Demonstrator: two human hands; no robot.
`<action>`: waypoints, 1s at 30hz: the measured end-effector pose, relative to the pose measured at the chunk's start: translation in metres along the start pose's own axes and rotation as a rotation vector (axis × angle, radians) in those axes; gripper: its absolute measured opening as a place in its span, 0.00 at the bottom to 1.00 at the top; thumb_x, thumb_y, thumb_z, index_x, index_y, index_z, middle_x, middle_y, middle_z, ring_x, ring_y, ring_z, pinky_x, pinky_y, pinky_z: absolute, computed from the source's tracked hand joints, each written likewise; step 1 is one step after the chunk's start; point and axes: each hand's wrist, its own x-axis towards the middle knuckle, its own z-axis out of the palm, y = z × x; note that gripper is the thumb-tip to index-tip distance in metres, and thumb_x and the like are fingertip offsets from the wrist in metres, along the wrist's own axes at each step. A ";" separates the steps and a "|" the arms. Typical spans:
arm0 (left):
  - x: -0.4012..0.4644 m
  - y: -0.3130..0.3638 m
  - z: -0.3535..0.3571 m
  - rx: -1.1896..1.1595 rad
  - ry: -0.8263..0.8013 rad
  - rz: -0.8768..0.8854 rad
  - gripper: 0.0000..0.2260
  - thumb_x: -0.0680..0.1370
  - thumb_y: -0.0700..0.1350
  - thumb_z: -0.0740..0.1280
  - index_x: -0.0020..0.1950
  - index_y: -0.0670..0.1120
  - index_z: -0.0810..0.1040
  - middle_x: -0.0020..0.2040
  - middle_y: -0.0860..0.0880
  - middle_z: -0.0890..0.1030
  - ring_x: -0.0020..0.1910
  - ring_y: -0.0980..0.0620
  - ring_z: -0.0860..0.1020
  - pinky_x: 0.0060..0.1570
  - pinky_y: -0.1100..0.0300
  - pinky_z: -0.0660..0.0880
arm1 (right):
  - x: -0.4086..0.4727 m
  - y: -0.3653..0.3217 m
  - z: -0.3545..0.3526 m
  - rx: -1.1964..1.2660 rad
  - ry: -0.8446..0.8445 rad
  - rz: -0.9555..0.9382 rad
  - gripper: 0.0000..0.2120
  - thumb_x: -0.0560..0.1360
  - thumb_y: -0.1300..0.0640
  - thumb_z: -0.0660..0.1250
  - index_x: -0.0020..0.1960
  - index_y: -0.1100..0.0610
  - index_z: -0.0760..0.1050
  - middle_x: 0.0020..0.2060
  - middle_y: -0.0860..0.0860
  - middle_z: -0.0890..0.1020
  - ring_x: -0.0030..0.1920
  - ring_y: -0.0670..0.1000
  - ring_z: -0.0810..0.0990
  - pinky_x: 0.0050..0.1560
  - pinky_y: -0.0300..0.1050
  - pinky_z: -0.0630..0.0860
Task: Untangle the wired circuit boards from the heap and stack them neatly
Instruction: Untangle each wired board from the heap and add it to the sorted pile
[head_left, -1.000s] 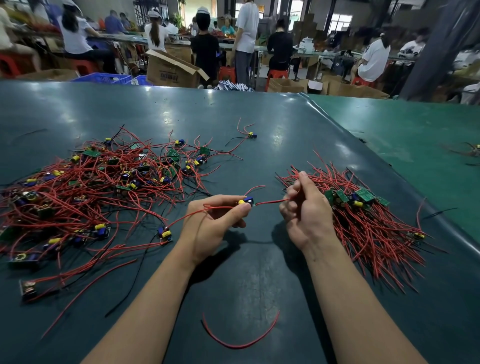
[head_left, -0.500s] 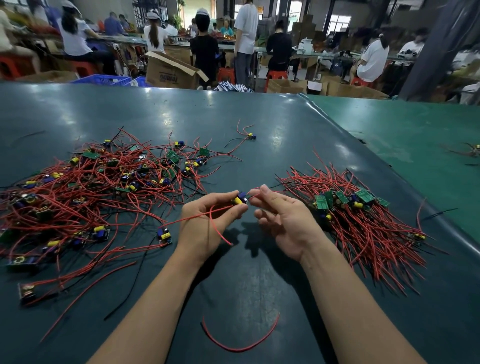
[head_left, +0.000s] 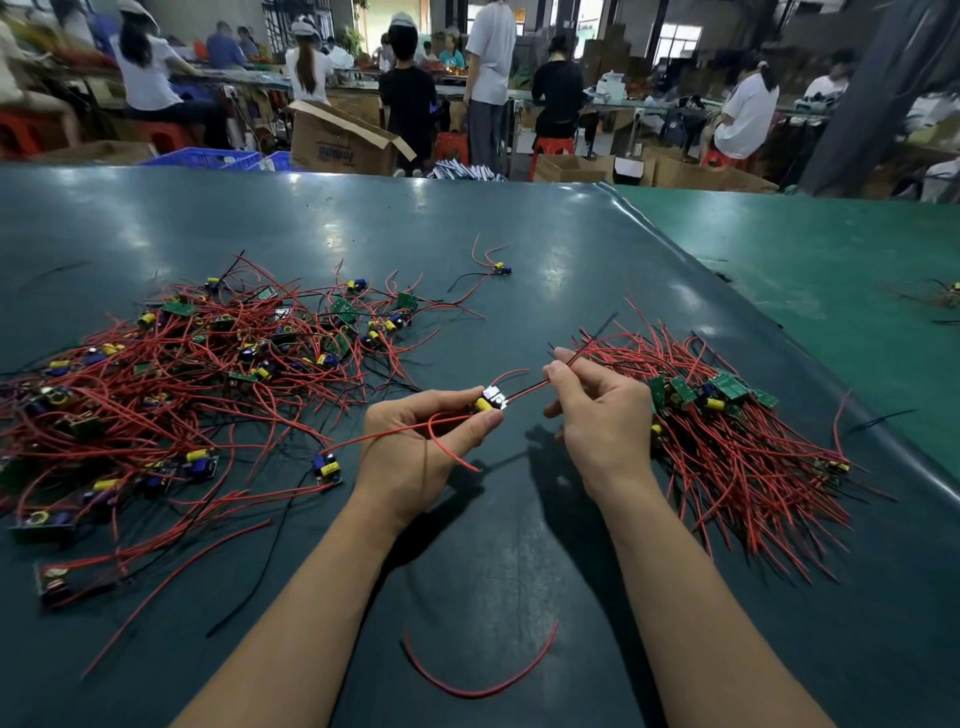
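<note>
We work at a dark green table (head_left: 519, 561) in a busy workshop, with other workers at benches beyond it. The tangled heap (head_left: 171, 384) of boards and red wires lies to our left; the tidy stack (head_left: 727, 431), wires combed toward us, lies to our right, just beyond the right hand (head_left: 597, 415). Between them, lifted a little off the table, is one board (head_left: 489, 401), pinched between thumb and forefinger of our left hand (head_left: 415, 447), whose other fingers curl under it. A red wire loops across that palm and trails back toward the heap.

We judge the board light and rigid, with small upright parts that could snap or bend, so the edges are the place to hold it. The wires are thin, soft and springy, and apt to snag; they are best gripped near the solder end and drawn gently.

Our right thumb and forefinger pinch a dark wire (head_left: 540, 384) running from the board, the remaining fingers loosely curled. A stray red wire (head_left: 483, 686) lies near us.
</note>
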 end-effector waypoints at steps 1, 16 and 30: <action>0.000 0.000 0.000 0.006 -0.002 0.000 0.12 0.68 0.32 0.76 0.50 0.41 0.84 0.40 0.48 0.86 0.35 0.55 0.83 0.40 0.65 0.79 | 0.000 0.000 0.001 -0.034 0.002 -0.037 0.05 0.77 0.62 0.69 0.48 0.59 0.84 0.46 0.41 0.83 0.29 0.40 0.78 0.27 0.32 0.71; -0.003 0.004 0.000 0.010 -0.031 0.002 0.12 0.68 0.31 0.76 0.51 0.38 0.84 0.40 0.47 0.86 0.33 0.56 0.82 0.37 0.67 0.77 | 0.015 0.002 -0.013 0.151 0.279 0.054 0.14 0.79 0.58 0.65 0.36 0.54 0.80 0.29 0.45 0.83 0.23 0.43 0.75 0.20 0.37 0.68; 0.001 0.005 -0.004 -0.021 0.042 -0.026 0.10 0.69 0.32 0.75 0.49 0.40 0.84 0.37 0.50 0.86 0.33 0.56 0.81 0.37 0.67 0.77 | -0.010 -0.007 0.003 0.155 -0.456 0.222 0.16 0.77 0.47 0.67 0.49 0.62 0.78 0.31 0.53 0.84 0.24 0.47 0.78 0.21 0.36 0.69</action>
